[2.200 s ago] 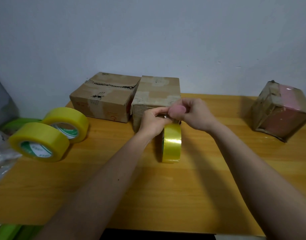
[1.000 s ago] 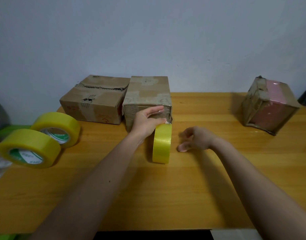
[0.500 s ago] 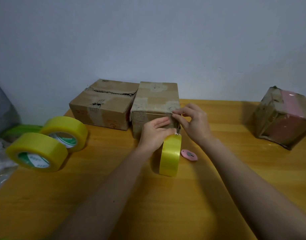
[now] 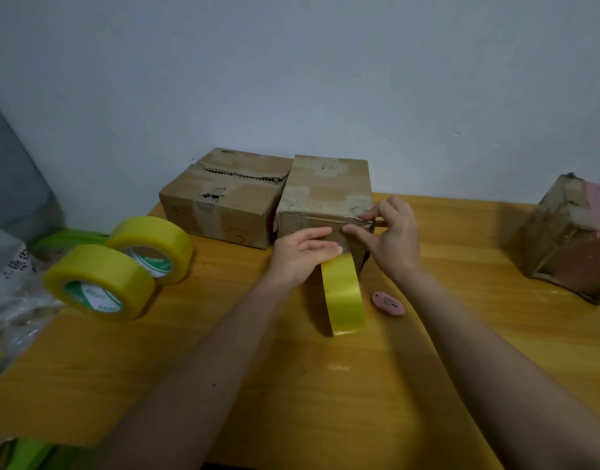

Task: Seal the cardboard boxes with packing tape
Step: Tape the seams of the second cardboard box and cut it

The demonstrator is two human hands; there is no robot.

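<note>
Head view: both hands work at the front face of the middle cardboard box (image 4: 325, 195), centre of the frame.

The left hand (image 4: 302, 252) lies flat, fingers straight, against the box front above the upright tape roll (image 4: 344, 296). The right hand (image 4: 390, 239) pinches the clear tape strip (image 4: 356, 222) at the box's upper front edge. A pink cutter (image 4: 388, 302) lies on the table (image 4: 325, 385) just right of the roll.

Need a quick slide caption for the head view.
Both hands press clear tape onto the middle box, yellow roll upright.
</note>
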